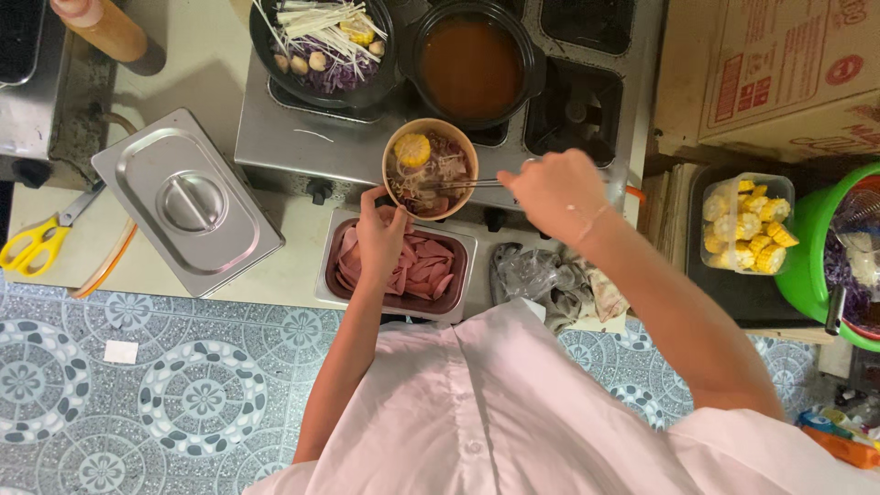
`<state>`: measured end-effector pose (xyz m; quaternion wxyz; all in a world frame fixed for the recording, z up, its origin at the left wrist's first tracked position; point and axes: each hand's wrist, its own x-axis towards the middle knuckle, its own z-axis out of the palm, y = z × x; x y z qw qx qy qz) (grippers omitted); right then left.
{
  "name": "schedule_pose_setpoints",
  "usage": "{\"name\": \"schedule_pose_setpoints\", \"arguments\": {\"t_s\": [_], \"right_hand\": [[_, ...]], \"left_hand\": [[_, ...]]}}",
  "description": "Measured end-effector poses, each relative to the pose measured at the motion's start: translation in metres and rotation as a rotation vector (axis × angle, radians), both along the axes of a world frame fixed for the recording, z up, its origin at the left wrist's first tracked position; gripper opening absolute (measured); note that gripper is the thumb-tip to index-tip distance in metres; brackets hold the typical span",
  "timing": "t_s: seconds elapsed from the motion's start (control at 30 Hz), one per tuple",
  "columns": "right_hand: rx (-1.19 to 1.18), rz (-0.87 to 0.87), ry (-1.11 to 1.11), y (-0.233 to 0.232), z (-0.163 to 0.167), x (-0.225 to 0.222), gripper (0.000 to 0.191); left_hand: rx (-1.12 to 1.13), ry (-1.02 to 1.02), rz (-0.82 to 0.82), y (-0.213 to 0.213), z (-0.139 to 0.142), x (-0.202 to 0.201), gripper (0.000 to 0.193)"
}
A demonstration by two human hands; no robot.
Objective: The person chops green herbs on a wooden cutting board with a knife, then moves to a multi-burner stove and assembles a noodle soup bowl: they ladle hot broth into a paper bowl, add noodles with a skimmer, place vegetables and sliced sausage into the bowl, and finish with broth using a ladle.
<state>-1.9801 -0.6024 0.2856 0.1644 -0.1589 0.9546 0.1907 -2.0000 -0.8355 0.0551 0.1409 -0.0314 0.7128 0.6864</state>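
While our white shirt (495,403) fills the near edge of the view, our 2 bare arms reach forward over the counter (284,266). Our left hand (380,234) hangs above a steel tray of pink sliced meat (423,266), its fingers curled up against the near side of a paper bowl (430,168) and gripping it from below. Just right of the tray lies a crumpled cloth with clear plastic (550,280). Our right hand (555,192) is closed around a pair of metal tongs (477,182), whose tips reach into the bowl. The bowl sits at the front edge of the stove (302,137) and holds noodles, meat and 1 piece of yellow corn (412,149).

To the left, a steel container with a lid (188,202) rests on the counter, with yellow scissors (37,240) beyond it. At the right, a clear tub of cut corn (747,225) stands beside a green basin (811,252).

Farther back on the stove, 1 black pot holds mushrooms and purple cabbage (325,46), and another just beside it holds brown broth (470,64). Cardboard boxes (779,73) stand at the far right.
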Motion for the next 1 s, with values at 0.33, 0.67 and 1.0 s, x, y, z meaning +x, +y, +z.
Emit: {"name": "schedule_pose_setpoints", "arguments": {"t_s": [0.33,0.67,1.0], "right_hand": [[0.002,0.080,0.049,0.014,0.026,-0.004,0.049],[0.101,0.220,0.014,-0.005,0.012,-0.029,0.021],[0.065,0.032,0.044,0.033,0.024,-0.039,0.063]], "left_hand": [[-0.041,-0.027,-0.015,-0.001,0.012,-0.001,0.035],[0.014,-0.026,-0.009,-0.002,0.012,0.000,0.033],[-0.029,-0.010,-0.028,-0.004,0.010,-0.004,0.034]]}}
